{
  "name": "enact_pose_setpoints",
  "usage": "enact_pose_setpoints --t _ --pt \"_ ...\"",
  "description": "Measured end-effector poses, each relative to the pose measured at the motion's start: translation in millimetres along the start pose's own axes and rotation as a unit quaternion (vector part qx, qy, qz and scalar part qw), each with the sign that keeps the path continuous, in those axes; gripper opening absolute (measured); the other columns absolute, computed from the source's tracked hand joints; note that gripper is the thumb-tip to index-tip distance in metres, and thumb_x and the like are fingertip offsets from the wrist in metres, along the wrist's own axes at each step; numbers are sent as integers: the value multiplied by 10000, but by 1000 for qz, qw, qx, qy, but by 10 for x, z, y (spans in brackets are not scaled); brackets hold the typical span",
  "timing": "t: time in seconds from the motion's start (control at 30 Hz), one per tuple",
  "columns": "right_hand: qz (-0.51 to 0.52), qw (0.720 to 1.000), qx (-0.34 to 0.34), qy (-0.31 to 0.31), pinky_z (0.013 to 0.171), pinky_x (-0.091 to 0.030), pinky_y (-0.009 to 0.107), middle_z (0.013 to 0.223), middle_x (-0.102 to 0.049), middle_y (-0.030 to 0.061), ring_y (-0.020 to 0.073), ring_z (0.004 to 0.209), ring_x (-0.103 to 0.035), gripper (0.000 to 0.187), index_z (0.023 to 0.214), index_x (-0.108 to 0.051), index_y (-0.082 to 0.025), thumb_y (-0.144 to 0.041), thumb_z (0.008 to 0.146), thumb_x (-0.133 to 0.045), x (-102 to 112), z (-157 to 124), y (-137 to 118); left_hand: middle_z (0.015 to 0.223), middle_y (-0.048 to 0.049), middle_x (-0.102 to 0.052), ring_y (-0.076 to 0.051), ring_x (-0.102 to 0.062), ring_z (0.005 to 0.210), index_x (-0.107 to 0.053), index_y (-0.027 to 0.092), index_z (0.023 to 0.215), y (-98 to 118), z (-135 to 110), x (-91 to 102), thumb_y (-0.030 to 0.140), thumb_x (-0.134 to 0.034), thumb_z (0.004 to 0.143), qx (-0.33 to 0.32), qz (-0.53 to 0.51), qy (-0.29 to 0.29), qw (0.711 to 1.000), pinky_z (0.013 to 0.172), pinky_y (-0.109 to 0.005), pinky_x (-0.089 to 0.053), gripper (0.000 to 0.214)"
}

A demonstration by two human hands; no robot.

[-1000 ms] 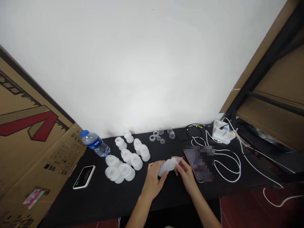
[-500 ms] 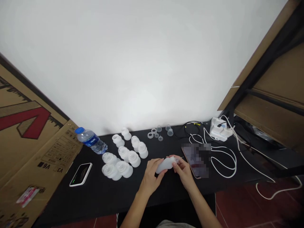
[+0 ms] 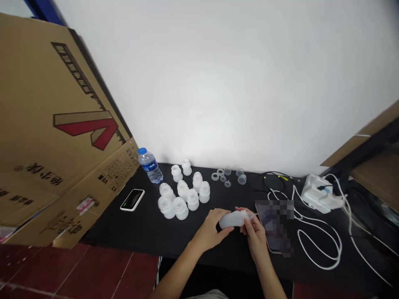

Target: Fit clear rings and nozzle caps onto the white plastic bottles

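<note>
Your right hand (image 3: 255, 228) covers the tip of the white bottle (image 3: 232, 220), so you can't see its end. At 3 o'clock, pixelation blurs the phone (image 3: 274, 226), leaving its screen unreadable. At 12 o'clock, the clear rings and cups (image 3: 226, 176) are too small to make out in detail. At 10 o'clock, the cardboard (image 3: 46, 124) runs off the picture's left edge.

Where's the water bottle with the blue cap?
In the head view, the water bottle is at the back left of the black table, next to the cardboard flap and just left of the white plastic pieces.
</note>
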State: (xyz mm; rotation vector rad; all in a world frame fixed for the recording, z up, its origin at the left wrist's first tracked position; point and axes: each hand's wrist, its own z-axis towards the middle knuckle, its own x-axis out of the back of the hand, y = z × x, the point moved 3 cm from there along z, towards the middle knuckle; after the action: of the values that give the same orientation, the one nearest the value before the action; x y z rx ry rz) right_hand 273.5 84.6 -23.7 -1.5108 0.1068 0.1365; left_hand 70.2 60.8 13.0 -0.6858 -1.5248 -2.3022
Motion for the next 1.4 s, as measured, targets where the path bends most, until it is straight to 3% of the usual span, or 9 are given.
enact_pose_setpoints --t 0.3,0.4,0.5,0.63,0.7,0.83,1.1,1.23,1.4 --pt "-8 1000 -11 -15 512 -478 293 1063 -803 121 169 598 -563 608 1375 -721 -234 -632 922 -799 -35 37 67 1370 -97 -759 -284 -722 1223 -607 288 1474 18 -23 5 326 -783 986 -63 76 72 993 1071 -486 -518 520" --pt "-22 997 -31 -63 532 -532 311 1078 -800 125 183 622 -593 708 1390 -715 -227 -589 816 -915 -91 31 62 1340 -66 -769 -270 -725 1196 -617 298 1439 29 -3 29 313 -837 937 -59 42 49 996 1063 -466 -534 549" --pt "-55 998 -18 -32 523 -543 319 1057 -803 129 192 614 -610 695 1335 -750 -203 -606 795 -919 -98 40 31 1393 -90 -716 -298 -685 1251 -601 278 1440 106 -20 65 324 -878 874 -58 48 43 996 1081 -486 -538 631" --pt "-108 992 57 25 635 -619 366 1139 -805 126 308 861 -741 602 1256 -783 -252 -587 777 -925 -137 34 39 1172 -96 -708 -269 -705 1092 -638 246 1228 166 -207 145 208 -656 1001 -23 90 134 987 980 -457 -581 231" --pt "-153 985 79 11 673 -629 384 1118 -806 109 327 903 -744 560 1236 -789 -281 -542 765 -943 -234 14 93 1031 -62 -703 -237 -720 973 -628 257 1073 133 -384 147 163 -603 1010 -16 91 133 987 881 -389 -605 116" --pt "-216 971 82 -60 609 -564 350 958 -780 79 268 737 -679 440 1170 -785 -264 -489 813 -908 -597 -42 175 874 -3 -680 -167 -690 677 -603 282 988 -41 -784 97 100 -624 938 11 91 98 991 675 -293 -597 190" --pt "-236 958 86 -139 630 -516 307 865 -700 4 194 681 -594 363 1155 -750 -261 -331 821 -873 -1332 49 58 811 -4 -716 -218 -758 695 -558 282 942 -139 -1012 -95 87 -613 824 -59 148 129 979 648 -340 -631 235" --pt "-229 960 82 -140 628 -517 301 816 -655 -18 184 679 -586 395 1172 -730 -261 -346 817 -881 -1380 63 139 826 -19 -723 -233 -765 720 -575 281 969 -77 -1024 -93 91 -609 854 -60 159 124 978 664 -360 -640 224" --pt "-216 962 56 -155 616 -514 303 776 -600 -46 179 655 -578 611 1361 -660 -270 -398 817 -907 -1221 -51 173 841 -19 -715 -228 -759 754 -592 282 988 -24 -1040 -12 94 -613 889 -50 135 127 982 702 -356 -639 213"
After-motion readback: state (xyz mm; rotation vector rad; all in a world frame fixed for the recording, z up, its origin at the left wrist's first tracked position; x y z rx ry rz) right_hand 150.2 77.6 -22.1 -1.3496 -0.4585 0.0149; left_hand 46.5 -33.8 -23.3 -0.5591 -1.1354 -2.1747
